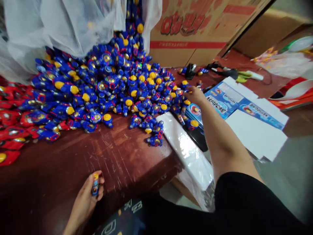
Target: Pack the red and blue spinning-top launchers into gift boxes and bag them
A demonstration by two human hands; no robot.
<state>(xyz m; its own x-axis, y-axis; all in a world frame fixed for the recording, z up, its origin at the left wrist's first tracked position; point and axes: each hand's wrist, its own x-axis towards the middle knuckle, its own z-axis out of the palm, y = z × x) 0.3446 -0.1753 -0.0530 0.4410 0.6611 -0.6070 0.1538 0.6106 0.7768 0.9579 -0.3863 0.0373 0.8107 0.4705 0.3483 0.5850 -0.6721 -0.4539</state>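
Toy pile [111, 83], ten o'clock: deep blue, dotted with yellow and touches of red. Red toys [14, 119], nine o'clock: some yellow tips. Held toy [95, 186], eight o'clock: yellow top, blue body. Table [117, 150]: reddish brown, streaked with pale scratches. Bag [63, 26], ten o'clock: translucent white. Carton [186, 54], one o'clock: brown, red band, red lettering. Printed boxes [217, 102], three o'clock: blue, white panels. Wrapped package [186, 147], four o'clock: glossy white. Sleeve [242, 202], same direction: plain black.
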